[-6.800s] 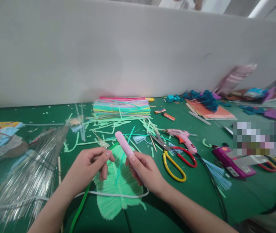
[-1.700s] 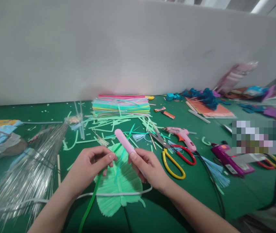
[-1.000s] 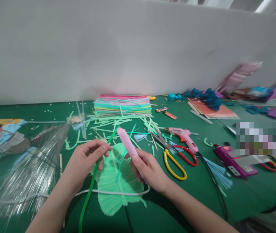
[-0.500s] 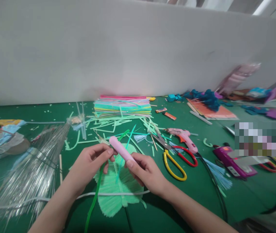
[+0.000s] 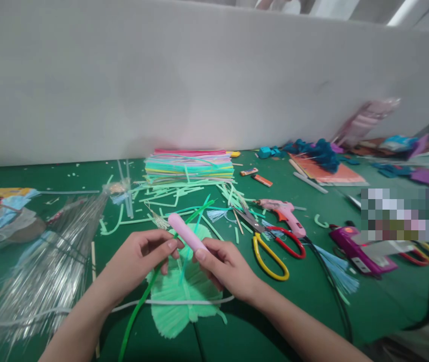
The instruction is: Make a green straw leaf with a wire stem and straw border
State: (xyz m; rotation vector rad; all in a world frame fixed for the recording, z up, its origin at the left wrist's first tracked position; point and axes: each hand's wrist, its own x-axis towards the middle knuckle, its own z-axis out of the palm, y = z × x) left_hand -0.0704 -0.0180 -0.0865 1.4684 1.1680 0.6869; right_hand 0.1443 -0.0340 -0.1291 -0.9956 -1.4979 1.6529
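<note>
My right hand (image 5: 224,264) is closed round a smooth pink rod with a rounded end (image 5: 184,232); the rod slants up to the left, and its lower part is hidden in my fingers. My left hand (image 5: 148,256) pinches a bright green pipe cleaner (image 5: 138,306), which passes behind the pink rod and pokes out at upper right. Under both hands lies a pale green leaf shape of fuzzy strands (image 5: 172,322) on the green tabletop. A thin white cord (image 5: 184,302) crosses over the leaf.
Scissors with red and yellow handles (image 5: 270,256) lie open beside a pink glue gun (image 5: 287,213). Behind are bundled coloured pipe cleaners (image 5: 189,168) and cut green bits. Left is a heap of clear thin stems (image 5: 56,261). A purple device (image 5: 361,251) sits right. A white partition (image 5: 184,75) bounds the back.
The green pipe cleaner has slid through toward the upper right, so more of its tip shows beyond the pink rod. Its lower tail has swung left. Both hands have barely moved.
</note>
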